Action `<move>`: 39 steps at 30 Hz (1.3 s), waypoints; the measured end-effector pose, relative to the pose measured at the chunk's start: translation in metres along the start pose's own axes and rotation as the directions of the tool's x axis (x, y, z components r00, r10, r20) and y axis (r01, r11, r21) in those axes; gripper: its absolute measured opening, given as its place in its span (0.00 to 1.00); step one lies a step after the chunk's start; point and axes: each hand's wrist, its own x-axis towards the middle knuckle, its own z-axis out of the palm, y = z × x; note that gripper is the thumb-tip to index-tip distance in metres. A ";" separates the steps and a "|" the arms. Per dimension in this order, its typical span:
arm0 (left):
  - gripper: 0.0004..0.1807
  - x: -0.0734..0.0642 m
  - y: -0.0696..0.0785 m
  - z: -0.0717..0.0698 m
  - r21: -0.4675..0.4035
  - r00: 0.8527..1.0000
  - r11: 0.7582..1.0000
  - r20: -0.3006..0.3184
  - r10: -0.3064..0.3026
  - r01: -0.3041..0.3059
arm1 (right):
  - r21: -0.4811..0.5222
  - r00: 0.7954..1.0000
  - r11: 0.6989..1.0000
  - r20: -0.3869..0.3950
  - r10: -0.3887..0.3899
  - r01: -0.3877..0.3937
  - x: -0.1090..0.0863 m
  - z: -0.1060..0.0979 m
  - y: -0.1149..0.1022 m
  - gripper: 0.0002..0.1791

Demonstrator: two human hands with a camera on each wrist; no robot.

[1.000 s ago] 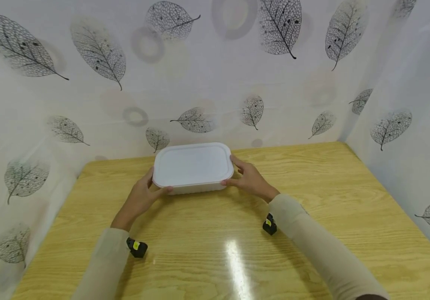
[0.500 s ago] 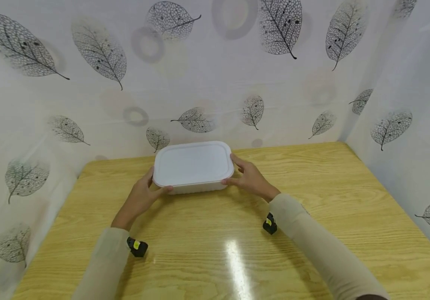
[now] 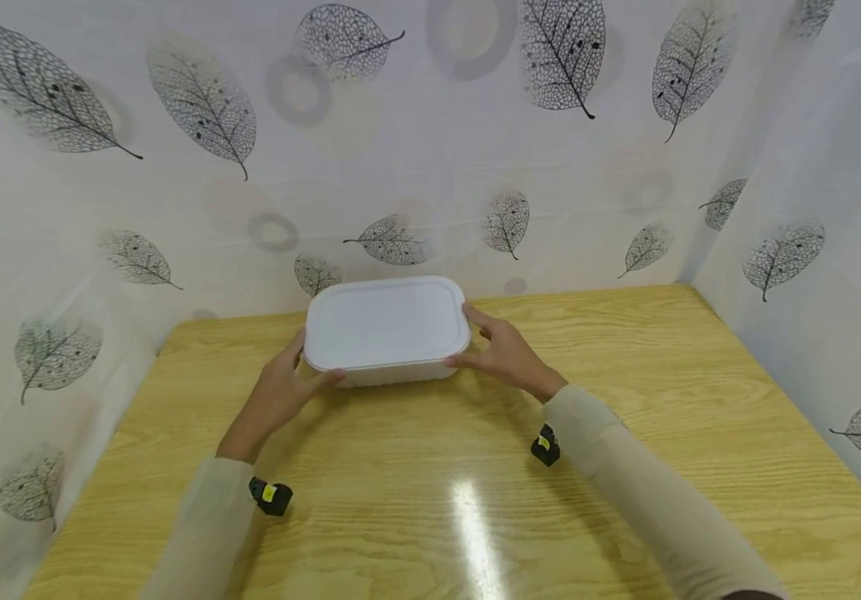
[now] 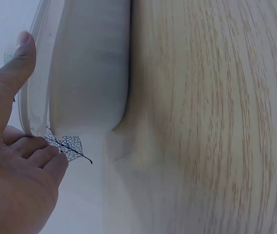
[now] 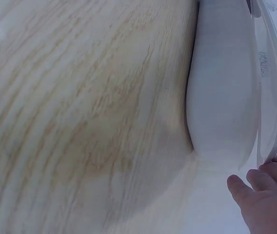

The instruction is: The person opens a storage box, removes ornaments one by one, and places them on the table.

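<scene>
A rectangular white food container [image 3: 400,372] with rounded corners stands near the table's back edge. On top of it is its flat white lid [image 3: 387,321]. My left hand [image 3: 277,392] grips the lid's left end, thumb along the front rim and fingers at the side. At the opposite end my right hand [image 3: 501,354] holds the lid's rim the same way. In the left wrist view, the container's body [image 4: 92,63] sits on the table below the lid's rim. The right wrist view shows the fingers [image 5: 263,180] under the lid's corner. The container's inside is hidden.
The wood-grain table [image 3: 400,483] reaches back to a white curtain [image 3: 430,150] printed with leaves, which also hangs at both sides. A small black camera [image 3: 271,496] is on the left wrist and another black camera [image 3: 546,447] on the right.
The lid's top has moved slightly up in the head view, its back edge rising against the curtain, with both hands still on it. The container's lower front edge has stayed almost in place.
</scene>
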 end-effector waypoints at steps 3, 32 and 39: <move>0.63 -0.003 0.005 -0.002 0.006 1.000 1.000 -0.005 -0.023 0.023 | -0.006 1.000 1.000 -0.005 -0.014 0.014 -0.003 -0.002 -0.003 0.56; 0.55 -0.070 0.025 -0.003 0.007 0.999 0.999 -0.022 0.033 -0.033 | -0.165 1.000 0.986 0.005 -0.020 0.021 -0.062 -0.014 -0.024 0.57; 0.57 -0.087 0.029 -0.002 0.069 0.999 0.997 -0.034 0.019 -0.016 | -0.162 0.999 0.986 0.005 -0.038 0.038 -0.080 -0.009 -0.028 0.57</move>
